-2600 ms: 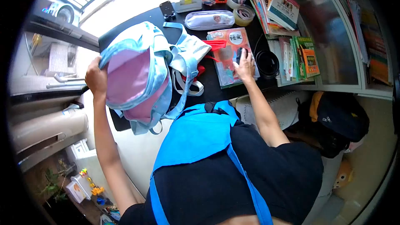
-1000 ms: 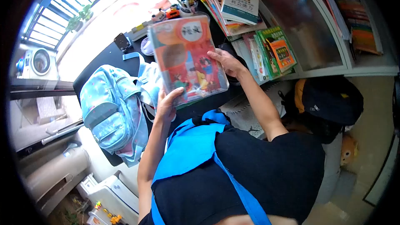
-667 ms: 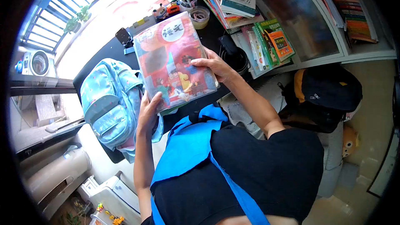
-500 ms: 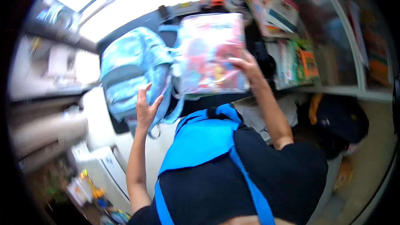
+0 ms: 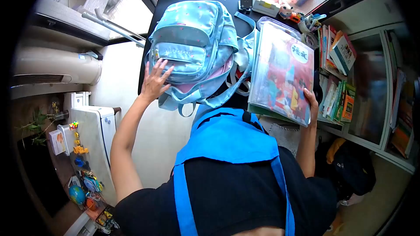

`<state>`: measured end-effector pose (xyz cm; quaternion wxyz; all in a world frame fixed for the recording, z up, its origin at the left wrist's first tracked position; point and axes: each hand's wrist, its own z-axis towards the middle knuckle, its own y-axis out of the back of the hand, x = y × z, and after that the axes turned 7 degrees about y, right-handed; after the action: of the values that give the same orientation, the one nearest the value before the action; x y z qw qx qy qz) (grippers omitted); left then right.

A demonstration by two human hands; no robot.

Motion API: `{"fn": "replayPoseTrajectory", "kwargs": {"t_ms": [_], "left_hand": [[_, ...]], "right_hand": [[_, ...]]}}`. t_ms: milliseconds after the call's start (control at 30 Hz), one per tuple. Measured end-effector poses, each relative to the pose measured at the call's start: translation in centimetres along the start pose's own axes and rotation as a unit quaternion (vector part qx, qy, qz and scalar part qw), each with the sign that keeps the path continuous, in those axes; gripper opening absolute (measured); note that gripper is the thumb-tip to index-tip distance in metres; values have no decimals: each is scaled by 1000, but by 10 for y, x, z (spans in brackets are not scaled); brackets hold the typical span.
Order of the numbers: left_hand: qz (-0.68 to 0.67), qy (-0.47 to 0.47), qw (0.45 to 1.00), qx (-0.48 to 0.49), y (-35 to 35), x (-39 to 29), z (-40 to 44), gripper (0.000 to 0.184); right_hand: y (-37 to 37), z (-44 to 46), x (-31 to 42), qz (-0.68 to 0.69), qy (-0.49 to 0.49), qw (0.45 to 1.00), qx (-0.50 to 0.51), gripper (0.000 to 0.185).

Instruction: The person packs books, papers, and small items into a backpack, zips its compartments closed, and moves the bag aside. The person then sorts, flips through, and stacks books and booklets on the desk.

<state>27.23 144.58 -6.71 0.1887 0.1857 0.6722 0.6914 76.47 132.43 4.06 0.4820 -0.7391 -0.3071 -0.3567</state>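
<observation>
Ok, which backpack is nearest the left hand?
The light-blue backpack on the desk, left hand at its front pocket; the black backpack is lower right.

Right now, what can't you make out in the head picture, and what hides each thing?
Inside of the light blue backpack: head view, its front hides it.
Most of what lies under the top book: head view, that book covers it.
Most fingers of the right hand: head view, behind the book.
Titles on the green books: head view, too small.
Full outline of the dark bag: head view, shadow.
</observation>
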Motion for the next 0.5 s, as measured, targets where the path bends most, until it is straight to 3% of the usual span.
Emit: {"fn": "replayPoseTrajectory", "kwargs": {"t_ms": [33,100,167,233,267,400,500], "left_hand": [[59,-19,998,17,1,-4,7,87],[49,-36,998,1,-19,-8,19,104],[58,-53,997,-22,-11,-17,31,77],[42,-83,988,-120,-21,-8,53,42],[-48,-42,992,-105,-15,1,65,30],[-128,94,958,-237,80,23,132,36],[-118,35,947,-297,139,30,177,34]], "right_hand": [[0,-4,-4,17,-14,1000,0,43],[-3,-9,-9,15,-13,1000,2,45],[-11,-17,-16,36,-8,999,-6,45],[-19,-22,-18,39,-3,999,-5,45],[-23,-23,-17,42,0,999,-4,44],[-31,-32,-14,12,17,1000,-17,44],[-43,-38,-13,-7,24,1000,-15,43]]}}
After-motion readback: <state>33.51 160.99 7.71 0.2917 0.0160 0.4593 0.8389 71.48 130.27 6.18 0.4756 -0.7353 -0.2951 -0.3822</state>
